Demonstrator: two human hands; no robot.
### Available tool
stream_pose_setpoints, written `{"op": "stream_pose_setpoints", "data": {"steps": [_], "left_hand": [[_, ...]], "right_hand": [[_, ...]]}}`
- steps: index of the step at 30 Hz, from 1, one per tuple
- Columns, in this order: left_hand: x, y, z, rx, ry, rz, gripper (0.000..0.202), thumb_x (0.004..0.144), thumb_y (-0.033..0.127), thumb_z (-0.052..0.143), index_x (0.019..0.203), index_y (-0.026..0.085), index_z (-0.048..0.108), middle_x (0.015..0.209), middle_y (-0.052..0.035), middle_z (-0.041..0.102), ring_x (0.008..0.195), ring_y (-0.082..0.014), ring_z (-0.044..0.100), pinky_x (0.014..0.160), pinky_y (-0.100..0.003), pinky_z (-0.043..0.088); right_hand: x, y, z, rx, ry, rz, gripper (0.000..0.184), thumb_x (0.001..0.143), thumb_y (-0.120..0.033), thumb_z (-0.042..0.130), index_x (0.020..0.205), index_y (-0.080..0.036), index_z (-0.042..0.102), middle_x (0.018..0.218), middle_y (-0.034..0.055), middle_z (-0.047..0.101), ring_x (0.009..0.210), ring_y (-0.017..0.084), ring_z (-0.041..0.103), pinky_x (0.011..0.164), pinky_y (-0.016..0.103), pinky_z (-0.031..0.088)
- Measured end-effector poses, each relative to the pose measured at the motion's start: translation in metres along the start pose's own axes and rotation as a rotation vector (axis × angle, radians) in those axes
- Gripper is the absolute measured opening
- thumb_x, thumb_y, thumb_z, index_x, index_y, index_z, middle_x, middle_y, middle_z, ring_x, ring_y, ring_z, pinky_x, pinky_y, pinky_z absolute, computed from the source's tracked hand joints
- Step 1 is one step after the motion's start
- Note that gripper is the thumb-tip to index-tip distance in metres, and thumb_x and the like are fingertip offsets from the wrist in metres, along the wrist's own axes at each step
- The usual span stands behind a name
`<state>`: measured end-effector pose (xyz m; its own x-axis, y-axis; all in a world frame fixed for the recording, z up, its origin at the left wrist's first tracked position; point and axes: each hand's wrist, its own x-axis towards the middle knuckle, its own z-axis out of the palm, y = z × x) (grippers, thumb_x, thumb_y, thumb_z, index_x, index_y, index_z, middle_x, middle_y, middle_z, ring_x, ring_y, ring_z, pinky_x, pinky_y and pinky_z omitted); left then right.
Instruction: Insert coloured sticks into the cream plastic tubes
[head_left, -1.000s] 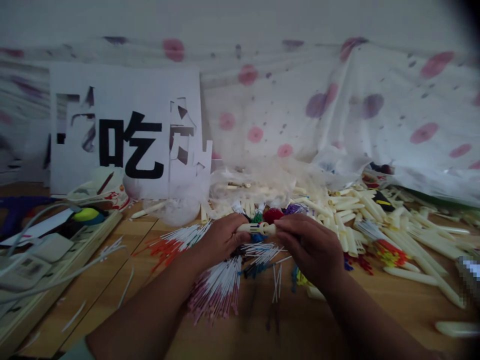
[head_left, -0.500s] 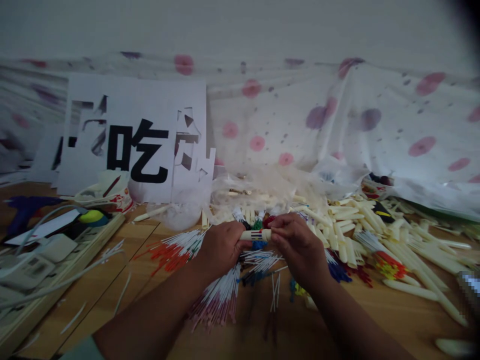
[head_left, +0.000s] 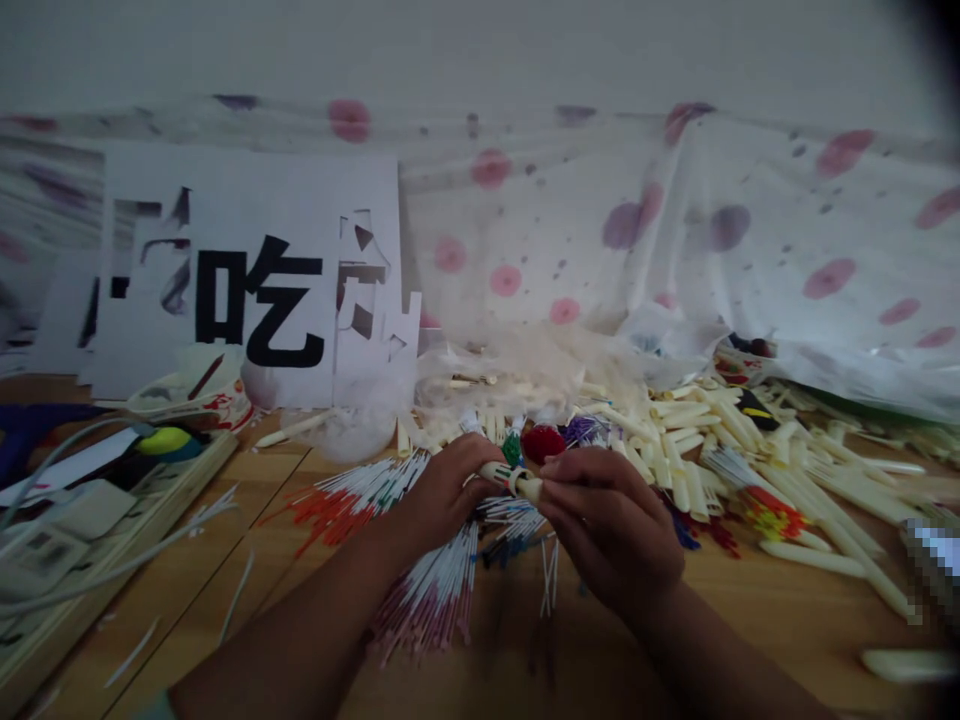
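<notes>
One sign is reading clearly: an upright white board [head_left: 262,190] is bearing a single large Chinese character, "吃" [head_left: 238,300], in black. Cut-out shapes [head_left: 362,318] on both sides of it are forming no legible character. Red marks [head_left: 226,408] on a white bowl before the board are showing too blurred to decipher. A pale adapter [head_left: 45,550] at far left is carrying a dark printed patch, its wording likewise escaping reading.

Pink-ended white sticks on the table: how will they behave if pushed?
The sticks would probably spread apart, since they lie loosely fanned. Each looks thin, so likely light. They appear straight, suggesting stiff rather than floppy.
</notes>
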<state>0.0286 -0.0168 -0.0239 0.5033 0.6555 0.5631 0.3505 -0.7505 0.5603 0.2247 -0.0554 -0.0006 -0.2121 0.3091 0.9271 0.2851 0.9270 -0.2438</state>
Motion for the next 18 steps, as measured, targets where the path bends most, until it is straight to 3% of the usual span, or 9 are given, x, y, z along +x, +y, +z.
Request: {"op": "stream_pose_setpoints", "data": {"steps": [5, 11, 18], "left_hand": [[-0.002, 0.001, 0.001, 0.057, -0.020, 0.018, 0.046, 0.091, 0.054, 0.028, 0.091, 0.017, 0.056, 0.081, -0.0048, 0.058, 0.076, -0.0157, 0.054, 0.071, -0.027, 0.041], [-0.003, 0.001, -0.003, 0.317, -0.005, 0.050, 0.056, 0.090, 0.058, 0.020, 0.082, 0.016, 0.057, 0.068, -0.0039, 0.057, 0.064, -0.0154, 0.051, 0.060, -0.027, 0.036], [-0.008, 0.012, 0.002, 0.463, -0.036, -0.059, 0.052, 0.091, 0.055, 0.022, 0.078, 0.017, 0.055, 0.065, -0.0029, 0.058, 0.060, -0.0159, 0.053, 0.055, -0.025, 0.032]], "right_hand": [[-0.001, -0.004, 0.003, 0.025, -0.034, 0.026, 0.029, 0.075, -0.005, 0.062, 0.098, -0.021, 0.057, 0.093, 0.0043, 0.056, 0.086, 0.015, 0.056, 0.071, 0.032, 0.052], [0.005, 0.003, 0.002, 0.089, -0.085, 0.080, 0.019, 0.078, -0.006, 0.059, 0.090, -0.021, 0.055, 0.089, 0.0034, 0.056, 0.085, 0.015, 0.056, 0.070, 0.032, 0.051], [0.005, 0.012, 0.004, 0.089, -0.065, 0.182, 0.014, 0.081, -0.007, 0.054, 0.085, -0.020, 0.056, 0.089, 0.0042, 0.058, 0.086, 0.014, 0.059, 0.072, 0.031, 0.051]]}}
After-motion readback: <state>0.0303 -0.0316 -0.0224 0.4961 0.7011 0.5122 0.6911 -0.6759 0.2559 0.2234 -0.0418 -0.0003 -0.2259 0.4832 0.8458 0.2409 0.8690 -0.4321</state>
